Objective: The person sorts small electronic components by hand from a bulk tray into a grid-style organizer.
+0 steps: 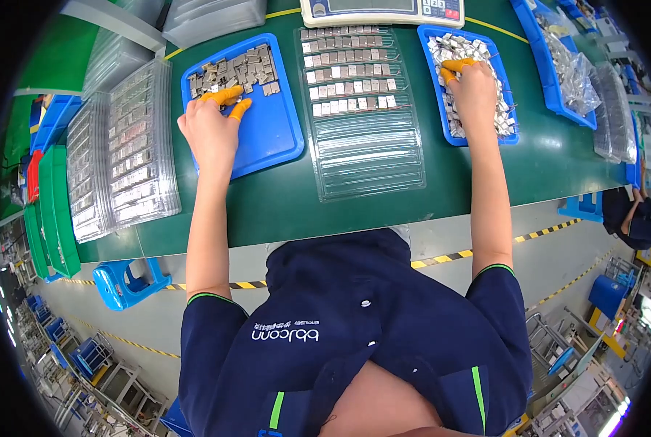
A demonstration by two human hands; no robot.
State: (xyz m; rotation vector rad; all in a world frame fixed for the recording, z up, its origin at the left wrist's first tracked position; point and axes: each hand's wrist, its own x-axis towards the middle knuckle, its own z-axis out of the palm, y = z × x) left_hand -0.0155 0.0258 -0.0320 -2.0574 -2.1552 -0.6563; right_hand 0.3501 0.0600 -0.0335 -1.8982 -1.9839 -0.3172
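Note:
My left hand (210,127) is over a blue tray (267,146) at the left, with orange finger cots on its fingertips. Its thumb and fingers are apart, beside a heap of small grey metal pieces (249,67) at the tray's far end. At the right, my right hand (474,91), also in orange cots, reaches into a second blue tray (513,137) full of small white-and-silver parts (460,48). Those fingertips are close together among the parts; what they hold is too small to make out. Between the trays lies a clear plastic blister tray (369,160), its far rows filled with small silver parts with wires.
A digital scale (384,13) stands beyond the blister tray. Filled clear trays (140,138) are stacked at the left, near green bins (57,211). Another blue tray (551,80) with plastic bags lies at the far right. A blue stool (125,284) stands below the green table edge.

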